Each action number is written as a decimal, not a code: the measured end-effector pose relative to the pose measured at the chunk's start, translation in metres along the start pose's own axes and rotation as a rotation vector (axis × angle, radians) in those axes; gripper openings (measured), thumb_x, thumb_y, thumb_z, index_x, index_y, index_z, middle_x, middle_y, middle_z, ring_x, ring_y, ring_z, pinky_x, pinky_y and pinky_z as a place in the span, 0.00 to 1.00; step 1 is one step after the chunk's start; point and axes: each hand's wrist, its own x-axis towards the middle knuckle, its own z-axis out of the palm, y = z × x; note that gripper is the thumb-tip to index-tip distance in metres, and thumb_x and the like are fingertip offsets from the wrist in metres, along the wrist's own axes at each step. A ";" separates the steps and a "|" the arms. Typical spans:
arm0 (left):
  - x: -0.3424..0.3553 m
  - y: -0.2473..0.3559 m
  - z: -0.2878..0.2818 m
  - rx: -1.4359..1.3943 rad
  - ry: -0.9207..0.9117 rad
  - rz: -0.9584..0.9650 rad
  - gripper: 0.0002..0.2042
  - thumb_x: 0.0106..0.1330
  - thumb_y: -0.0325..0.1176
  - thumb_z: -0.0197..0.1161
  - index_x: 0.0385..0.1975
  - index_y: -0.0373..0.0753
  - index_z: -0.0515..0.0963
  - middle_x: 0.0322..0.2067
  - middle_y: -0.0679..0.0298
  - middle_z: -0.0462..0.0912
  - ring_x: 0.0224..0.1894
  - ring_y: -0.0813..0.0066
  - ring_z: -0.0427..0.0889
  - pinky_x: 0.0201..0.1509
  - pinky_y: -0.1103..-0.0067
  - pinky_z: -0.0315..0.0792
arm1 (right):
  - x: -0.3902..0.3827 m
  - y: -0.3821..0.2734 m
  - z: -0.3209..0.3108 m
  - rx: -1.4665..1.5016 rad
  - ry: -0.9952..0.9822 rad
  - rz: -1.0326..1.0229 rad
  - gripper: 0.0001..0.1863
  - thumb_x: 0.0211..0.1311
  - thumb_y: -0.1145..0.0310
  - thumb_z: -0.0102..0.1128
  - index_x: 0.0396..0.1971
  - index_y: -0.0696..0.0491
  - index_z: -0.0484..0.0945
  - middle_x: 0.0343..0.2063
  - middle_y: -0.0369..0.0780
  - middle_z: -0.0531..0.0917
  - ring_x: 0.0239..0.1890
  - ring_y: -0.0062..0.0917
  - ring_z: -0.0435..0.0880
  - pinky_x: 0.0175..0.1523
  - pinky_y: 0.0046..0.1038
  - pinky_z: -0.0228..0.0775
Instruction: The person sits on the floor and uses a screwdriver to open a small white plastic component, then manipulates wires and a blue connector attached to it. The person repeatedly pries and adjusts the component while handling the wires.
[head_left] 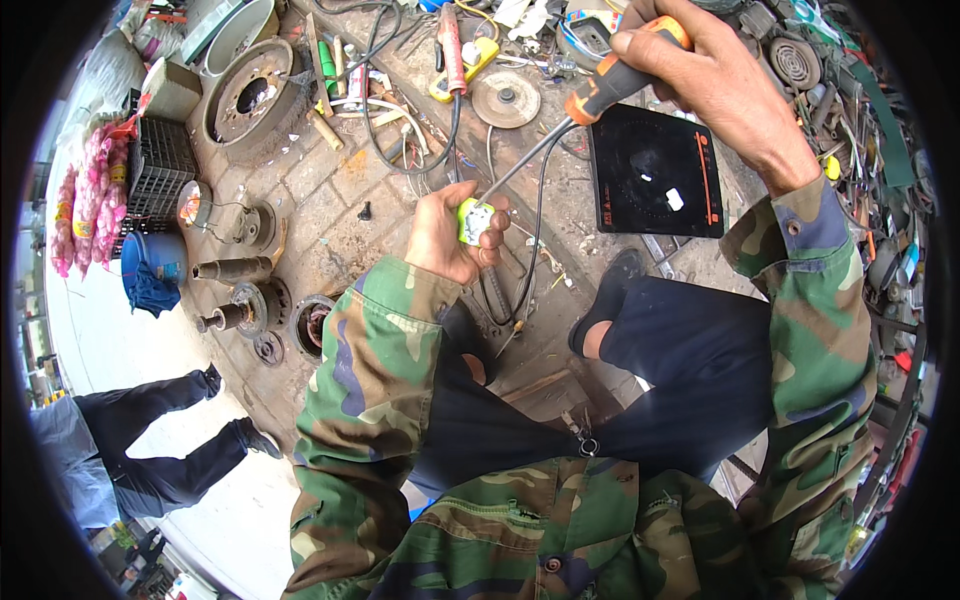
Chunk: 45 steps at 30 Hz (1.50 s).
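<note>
Resting in the left hand point(447, 240) — green-white piece point(472, 224).

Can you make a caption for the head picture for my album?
The right hand holds a screwdriver to a small green part in the left hand.

The small part point(472, 224) sits in your left hand point(440, 235), the screwdriver point(605, 90) between it and your right hand point(725, 85). On the ground point(325, 215) to its right lies the cooktop point(650, 170) — beyond your left hand, the disc point(505, 100); leftward, the wheel drum point(225, 105), then the crate point(162, 165) — the bucket point(168, 250) before it.
</note>
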 end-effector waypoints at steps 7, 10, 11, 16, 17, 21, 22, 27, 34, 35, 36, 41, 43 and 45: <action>0.000 0.001 0.000 0.012 -0.038 -0.018 0.21 0.73 0.46 0.45 0.41 0.32 0.76 0.24 0.60 0.78 0.17 0.72 0.72 0.18 0.78 0.66 | 0.001 -0.037 -0.010 0.081 -0.107 0.248 0.10 0.69 0.66 0.60 0.35 0.58 0.80 0.27 0.35 0.87 0.26 0.14 0.79 0.33 0.20 0.71; -0.001 0.000 0.001 0.023 -0.036 0.008 0.22 0.73 0.46 0.46 0.42 0.31 0.77 0.26 0.59 0.78 0.17 0.74 0.72 0.17 0.80 0.66 | -0.002 -0.027 -0.006 0.201 -0.101 0.039 0.09 0.70 0.66 0.59 0.37 0.58 0.80 0.26 0.35 0.85 0.26 0.14 0.80 0.33 0.19 0.71; -0.001 0.000 0.001 0.023 -0.036 0.018 0.22 0.73 0.46 0.47 0.42 0.31 0.78 0.27 0.58 0.77 0.17 0.75 0.71 0.16 0.82 0.66 | -0.003 -0.022 -0.006 0.166 -0.084 0.023 0.09 0.70 0.67 0.60 0.39 0.58 0.79 0.26 0.34 0.83 0.26 0.14 0.80 0.33 0.19 0.71; -0.002 0.000 0.002 0.033 -0.045 0.008 0.22 0.73 0.46 0.47 0.43 0.30 0.78 0.27 0.58 0.77 0.16 0.75 0.71 0.16 0.82 0.66 | -0.008 -0.003 -0.004 -0.059 -0.054 -0.075 0.10 0.70 0.67 0.60 0.43 0.59 0.78 0.30 0.34 0.81 0.29 0.14 0.80 0.34 0.20 0.71; -0.001 0.001 0.002 0.028 -0.050 0.003 0.22 0.73 0.46 0.47 0.42 0.30 0.78 0.27 0.58 0.77 0.16 0.75 0.71 0.16 0.81 0.66 | -0.004 -0.002 -0.002 -0.085 -0.030 -0.084 0.11 0.71 0.66 0.60 0.43 0.59 0.77 0.30 0.34 0.82 0.29 0.14 0.79 0.34 0.20 0.71; -0.002 0.002 0.002 0.043 -0.069 0.025 0.22 0.73 0.46 0.47 0.43 0.30 0.77 0.27 0.58 0.77 0.16 0.76 0.71 0.16 0.82 0.65 | 0.003 -0.007 0.004 0.199 -0.052 -0.270 0.11 0.73 0.66 0.59 0.47 0.58 0.77 0.29 0.34 0.85 0.27 0.12 0.77 0.33 0.20 0.70; -0.002 0.002 0.002 0.045 -0.071 0.030 0.22 0.73 0.46 0.47 0.43 0.30 0.77 0.27 0.58 0.77 0.16 0.76 0.71 0.16 0.82 0.65 | 0.003 -0.009 0.003 0.239 -0.069 -0.259 0.11 0.73 0.67 0.58 0.47 0.58 0.76 0.28 0.33 0.85 0.27 0.12 0.77 0.33 0.20 0.70; -0.002 0.003 0.002 0.059 -0.094 0.014 0.21 0.72 0.45 0.49 0.42 0.30 0.78 0.27 0.59 0.77 0.17 0.76 0.71 0.16 0.82 0.65 | -0.006 -0.004 -0.006 0.128 -0.048 -0.004 0.11 0.72 0.69 0.58 0.49 0.58 0.76 0.27 0.33 0.85 0.26 0.12 0.77 0.33 0.19 0.70; -0.001 0.003 0.004 0.031 -0.083 0.011 0.21 0.72 0.45 0.48 0.43 0.30 0.77 0.26 0.60 0.77 0.17 0.76 0.71 0.16 0.82 0.65 | -0.009 -0.011 0.002 0.160 0.002 -0.161 0.12 0.74 0.67 0.58 0.47 0.60 0.76 0.25 0.35 0.85 0.26 0.13 0.82 0.31 0.16 0.70; -0.001 0.003 0.004 0.019 -0.095 0.007 0.21 0.72 0.45 0.48 0.44 0.30 0.77 0.26 0.60 0.77 0.17 0.76 0.71 0.16 0.82 0.66 | -0.009 -0.016 0.000 0.152 -0.030 -0.077 0.11 0.73 0.68 0.58 0.47 0.61 0.76 0.26 0.35 0.85 0.27 0.13 0.83 0.31 0.16 0.71; -0.001 0.003 0.004 0.024 -0.089 0.008 0.21 0.73 0.45 0.48 0.44 0.30 0.77 0.27 0.60 0.77 0.17 0.76 0.71 0.16 0.82 0.66 | -0.006 -0.018 0.002 0.165 -0.039 -0.045 0.11 0.73 0.68 0.57 0.46 0.61 0.76 0.26 0.35 0.85 0.28 0.14 0.84 0.32 0.16 0.71; 0.000 0.002 0.005 0.026 -0.053 -0.013 0.22 0.73 0.45 0.47 0.45 0.29 0.77 0.27 0.58 0.77 0.17 0.75 0.71 0.16 0.82 0.66 | -0.004 -0.017 0.007 0.197 -0.013 -0.009 0.11 0.71 0.69 0.57 0.46 0.61 0.76 0.26 0.33 0.84 0.29 0.14 0.83 0.33 0.16 0.72; 0.001 0.002 0.004 0.051 -0.019 0.005 0.22 0.73 0.45 0.48 0.45 0.29 0.77 0.28 0.59 0.76 0.17 0.76 0.71 0.16 0.83 0.66 | -0.008 -0.012 0.006 0.117 0.008 0.028 0.11 0.70 0.69 0.58 0.45 0.60 0.76 0.26 0.33 0.84 0.28 0.13 0.79 0.34 0.17 0.70; 0.000 0.004 0.002 -0.005 -0.039 -0.022 0.21 0.73 0.45 0.48 0.45 0.30 0.77 0.29 0.61 0.76 0.18 0.78 0.71 0.16 0.83 0.66 | -0.009 -0.008 0.008 0.127 0.005 -0.079 0.11 0.71 0.66 0.57 0.43 0.59 0.77 0.27 0.34 0.86 0.27 0.12 0.77 0.34 0.18 0.68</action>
